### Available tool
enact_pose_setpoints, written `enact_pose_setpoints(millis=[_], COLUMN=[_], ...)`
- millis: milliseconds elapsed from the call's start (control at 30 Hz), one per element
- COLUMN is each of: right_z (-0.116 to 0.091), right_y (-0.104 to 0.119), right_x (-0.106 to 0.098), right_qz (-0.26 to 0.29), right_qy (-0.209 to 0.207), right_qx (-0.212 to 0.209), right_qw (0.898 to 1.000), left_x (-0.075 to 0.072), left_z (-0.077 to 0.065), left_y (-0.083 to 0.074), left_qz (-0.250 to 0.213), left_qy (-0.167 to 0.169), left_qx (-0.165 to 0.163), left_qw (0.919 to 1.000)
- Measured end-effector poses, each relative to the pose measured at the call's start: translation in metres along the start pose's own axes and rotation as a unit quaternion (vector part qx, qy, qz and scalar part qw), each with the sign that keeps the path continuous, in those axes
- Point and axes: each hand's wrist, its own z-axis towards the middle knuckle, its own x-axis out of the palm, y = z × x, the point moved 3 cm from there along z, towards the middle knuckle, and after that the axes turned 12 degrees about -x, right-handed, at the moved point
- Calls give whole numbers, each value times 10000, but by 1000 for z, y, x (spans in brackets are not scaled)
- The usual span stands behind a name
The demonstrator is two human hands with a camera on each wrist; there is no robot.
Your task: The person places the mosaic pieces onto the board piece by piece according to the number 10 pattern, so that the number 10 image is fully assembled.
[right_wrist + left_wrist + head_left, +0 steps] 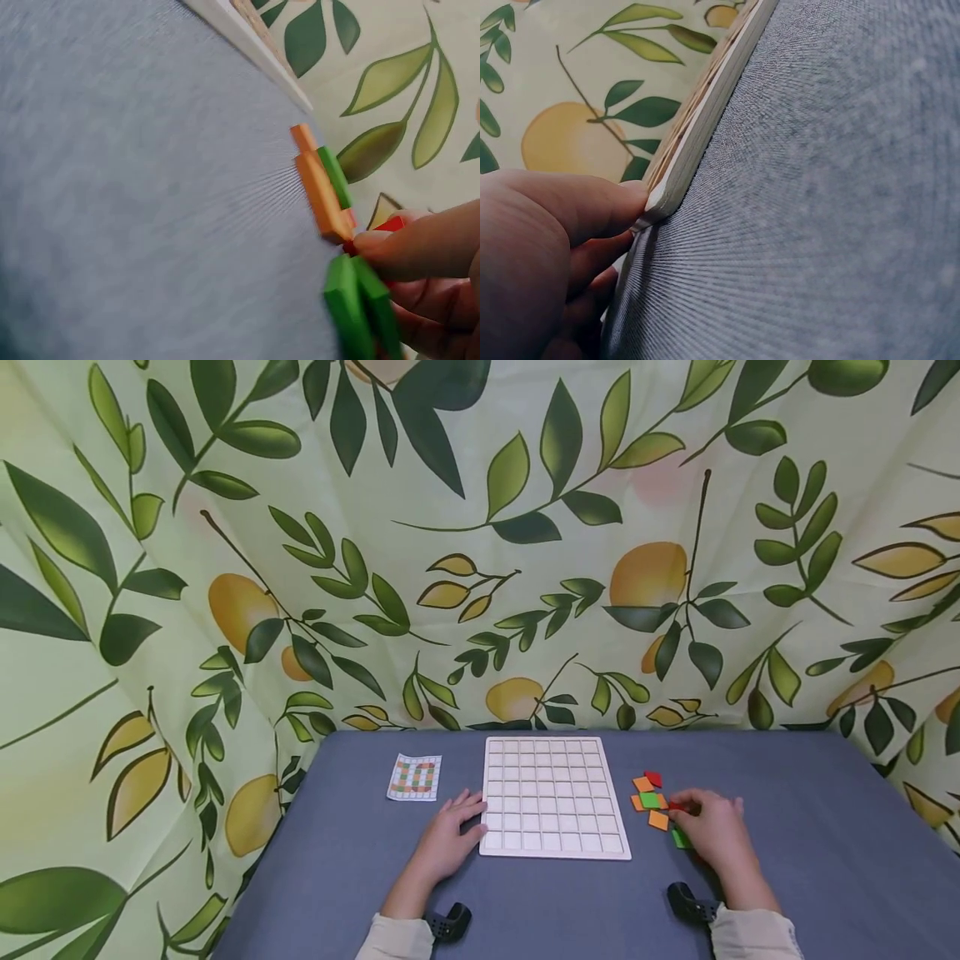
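Observation:
A white square-grid board (553, 798) lies flat in the middle of the table. My left hand (446, 842) rests at its left edge with fingers spread loosely; in the left wrist view the thumb (619, 206) touches the board's corner. To the right of the board, my right hand (714, 833) pinches a red square tile (390, 224) between thumb and index finger, low over a loose group of tiles. That group has several orange tiles (657, 820), a green tile (649, 799) and another red tile (653, 778). Green tiles (346, 306) lie just under the right hand, partly hidden by it.
A small paper pattern card (415, 777) with coloured squares lies left of the board. Blue-grey cloth covers the table (570, 910). A leaf-and-fruit curtain (480, 568) hangs behind it. Black camera straps (448, 923) sit at both wrists.

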Motion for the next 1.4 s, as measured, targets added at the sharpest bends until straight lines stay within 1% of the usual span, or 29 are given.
enact_pose_setpoints(millis=[100, 167, 233, 300, 367, 533, 633, 700, 833, 900, 1100, 1233, 1300, 1400], right_z=[3, 9, 19, 33, 50, 89, 106, 113, 121, 122, 121, 120, 120, 119], right_y=[7, 17, 29, 41, 52, 66, 68, 69, 69, 69, 69, 67, 65, 63], right_x=[-3, -2, 3, 10, 19, 43, 54, 60, 70, 73, 77, 78, 79, 80], right_qz=[144, 361, 625, 898, 964, 721, 600, 552, 465, 442, 439, 424, 480, 588], right_qy=[-101, -65, 98, 369, 609, 1086, 1381, 1528, 1601, 1535, 1336, 1388, 1424, 1448], right_qx=[219, 306, 296, 147, -105, -626, -777, -830, -988, -1051, -1175, -1064, -942, -875], right_qw=[9996, 9989, 9976, 9952, 9934, 9895, 9855, 9832, 9810, 9815, 9831, 9837, 9842, 9838], left_x=[1, 1, 1, 0, 0, 0, 1, 2, 1, 0, 0, 1, 1, 1], left_z=[1, 2, 2, 1, 1, 1, 1, 1, 0, 0, 0, 0, 1, 1], left_y=[0, 0, 1, 1, 1, 0, 1, 1, 0, 0, 1, 2, 2, 2], left_qz=[-1, 6, 4, -3, -21, 38, 51, 37, 25, 35, 32, 28, 14, -5], left_qy=[46, 54, 36, 18, 27, 72, 98, 93, 44, 2, -21, -43, -44, -49], left_qx=[-12, -35, -44, -50, -31, -6, -33, -18, -4, 62, 115, 126, 126, 123], left_qw=[10000, 10000, 10000, 10000, 10000, 10000, 9999, 9999, 10000, 10000, 9999, 9999, 9999, 9999])
